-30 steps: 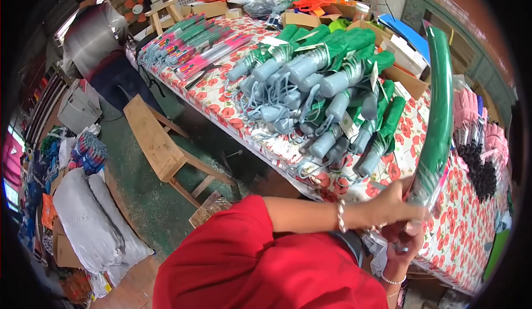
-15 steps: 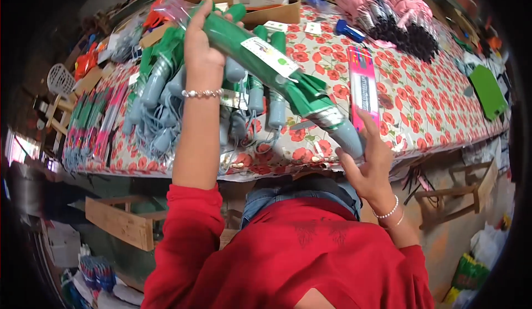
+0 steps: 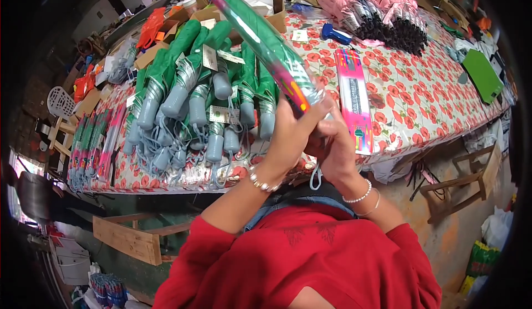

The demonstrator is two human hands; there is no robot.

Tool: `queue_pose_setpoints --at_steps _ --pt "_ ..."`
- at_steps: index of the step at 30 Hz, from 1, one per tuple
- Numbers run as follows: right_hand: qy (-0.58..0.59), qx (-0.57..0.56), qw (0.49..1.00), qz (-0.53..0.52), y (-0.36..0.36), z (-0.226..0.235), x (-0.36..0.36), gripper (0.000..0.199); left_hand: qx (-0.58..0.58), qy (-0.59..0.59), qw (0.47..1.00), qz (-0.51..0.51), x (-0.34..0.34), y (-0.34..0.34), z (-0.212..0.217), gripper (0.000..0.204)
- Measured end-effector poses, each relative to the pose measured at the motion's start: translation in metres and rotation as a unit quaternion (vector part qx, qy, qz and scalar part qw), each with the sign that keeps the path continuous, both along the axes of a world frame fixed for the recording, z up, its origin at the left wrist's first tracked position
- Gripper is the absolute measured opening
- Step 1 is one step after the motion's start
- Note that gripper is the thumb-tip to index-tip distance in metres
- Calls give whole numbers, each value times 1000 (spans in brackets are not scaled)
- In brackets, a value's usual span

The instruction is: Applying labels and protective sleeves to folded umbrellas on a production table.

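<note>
A folded green umbrella (image 3: 256, 34) in a clear plastic sleeve with pink and orange print slants up and away over the table. My left hand (image 3: 287, 134) is closed round its lower end. My right hand (image 3: 339, 147) is closed on the same end, fingers bunched against the left ones; between them they hide the handle. A grey wrist strap (image 3: 315, 179) dangles below. Left of my hands lies a heap of folded green umbrellas (image 3: 185, 75) with grey handles and white tags. Just right of them, a flat stack of pink printed sleeves (image 3: 355, 95) lies on the cloth.
The flowered tablecloth (image 3: 410, 109) covers the table. Sleeved umbrellas (image 3: 91, 142) lie in a row at its left end. Pink umbrellas (image 3: 363, 7), a blue tape dispenser (image 3: 336, 34) and a cardboard box (image 3: 277, 21) stand farther back. Wooden stools (image 3: 130, 241) are below.
My left hand has slid from the umbrella's upper end down to its lower end. My right hand has closed there too. The umbrella has turned, showing the sleeve's pink print.
</note>
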State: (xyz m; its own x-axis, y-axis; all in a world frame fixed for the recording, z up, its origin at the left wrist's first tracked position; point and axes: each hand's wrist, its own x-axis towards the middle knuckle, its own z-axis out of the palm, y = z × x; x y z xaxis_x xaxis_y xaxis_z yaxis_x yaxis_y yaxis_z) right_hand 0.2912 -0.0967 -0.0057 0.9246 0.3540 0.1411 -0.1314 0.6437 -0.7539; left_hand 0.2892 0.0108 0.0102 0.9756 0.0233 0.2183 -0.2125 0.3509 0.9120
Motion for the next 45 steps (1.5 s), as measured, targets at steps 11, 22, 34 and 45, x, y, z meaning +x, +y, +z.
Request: queue_pose_setpoints --at_steps 11,22,34,45 --pt "-363 -301 879 -70 6 21 -16 72 -244 -83 948 185 57 133 91 43" --pt "-416 -297 841 -179 38 20 14 71 -171 -95 977 82 28 58 71 33" --pt "-307 -81 948 28 16 52 23 70 -14 -167 978 123 -23 101 61 34" --pt "-256 -2 937 -239 13 104 122 24 -22 52 980 -190 -46 61 38 50"
